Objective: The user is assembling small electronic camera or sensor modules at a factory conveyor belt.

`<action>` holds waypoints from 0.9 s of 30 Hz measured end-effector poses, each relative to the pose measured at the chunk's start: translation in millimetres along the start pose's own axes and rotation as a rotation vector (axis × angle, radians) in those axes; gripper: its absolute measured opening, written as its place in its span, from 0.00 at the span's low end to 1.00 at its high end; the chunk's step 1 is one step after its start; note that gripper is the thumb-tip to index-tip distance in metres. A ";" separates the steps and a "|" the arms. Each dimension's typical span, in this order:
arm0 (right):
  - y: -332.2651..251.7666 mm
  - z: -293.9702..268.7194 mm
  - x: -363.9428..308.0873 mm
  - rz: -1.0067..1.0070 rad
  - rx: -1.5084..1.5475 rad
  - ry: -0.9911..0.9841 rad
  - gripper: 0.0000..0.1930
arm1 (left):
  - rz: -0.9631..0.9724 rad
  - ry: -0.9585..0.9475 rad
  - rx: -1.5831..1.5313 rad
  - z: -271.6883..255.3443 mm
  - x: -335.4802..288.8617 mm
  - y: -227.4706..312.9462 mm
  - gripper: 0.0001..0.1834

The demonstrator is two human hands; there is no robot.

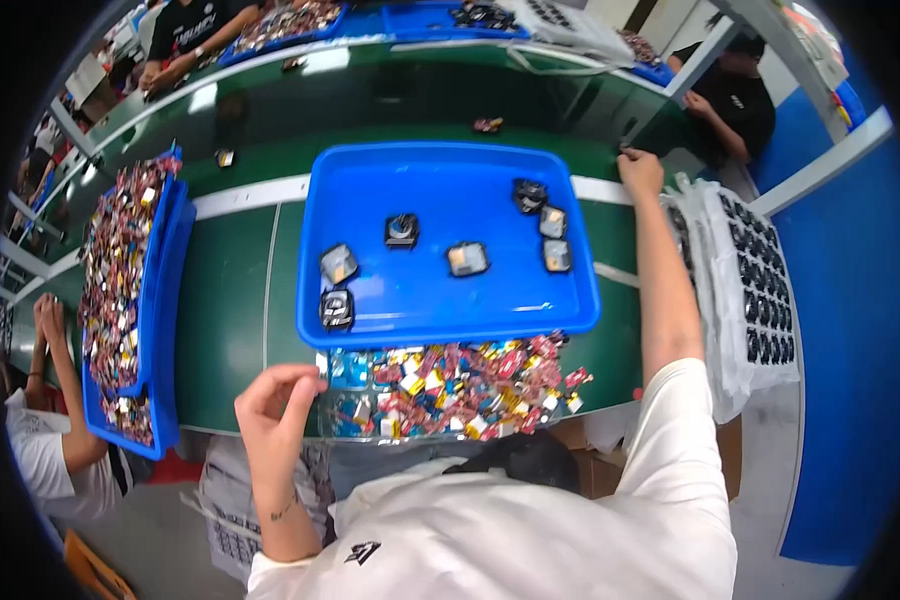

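My left hand [278, 398] is at the left end of a clear tray heaped with small red, white and yellow parts [470, 390]. Its thumb and fingers are pinched together, and what they hold, if anything, is too small to make out. My right arm reaches far forward along the right side of the blue tray [450, 325]. At its end my right hand [642, 174] is closed, with a small dark bit at its fingertips that I cannot name. Inside the blue tray lie several squarish black and grey pieces, among them a black one [402, 231] and a grey-topped one [467, 259].
Left of me a blue bin [175, 300] is piled with small parts. White trays of black pieces [760, 280] are stacked at the right. Metal posts [830, 155] rise there. Across the green table [390, 100], people work near more blue trays [410, 20].
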State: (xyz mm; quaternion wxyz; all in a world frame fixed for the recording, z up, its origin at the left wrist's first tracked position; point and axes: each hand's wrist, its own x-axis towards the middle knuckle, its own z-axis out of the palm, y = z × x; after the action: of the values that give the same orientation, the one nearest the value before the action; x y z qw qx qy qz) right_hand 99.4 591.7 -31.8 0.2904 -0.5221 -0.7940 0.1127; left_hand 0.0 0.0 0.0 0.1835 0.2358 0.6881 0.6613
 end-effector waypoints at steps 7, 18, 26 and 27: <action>-58.2 -14.8 -44.6 -0.279 0.319 -0.069 0.16 | 0.197 0.009 0.572 -7.3 10.0 10.9 0.10; -202.9 -99.1 -191.3 -0.831 0.725 -0.749 0.09 | 0.016 -0.118 0.567 -22.5 -0.6 4.9 0.06; -214.4 -111.3 -224.4 -1.180 0.708 -0.914 0.11 | 0.287 -0.431 0.752 -4.7 5.0 24.5 0.13; -212.2 -112.7 -224.1 -1.176 0.706 -0.911 0.11 | 0.290 -0.436 0.751 -3.0 6.9 23.4 0.13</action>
State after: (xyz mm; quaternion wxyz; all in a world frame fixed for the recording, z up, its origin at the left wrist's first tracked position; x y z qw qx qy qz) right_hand 66.7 286.2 84.4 0.0985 0.1978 -0.8957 0.3859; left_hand -5.4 1.8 23.9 0.1316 0.5135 0.7853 0.3198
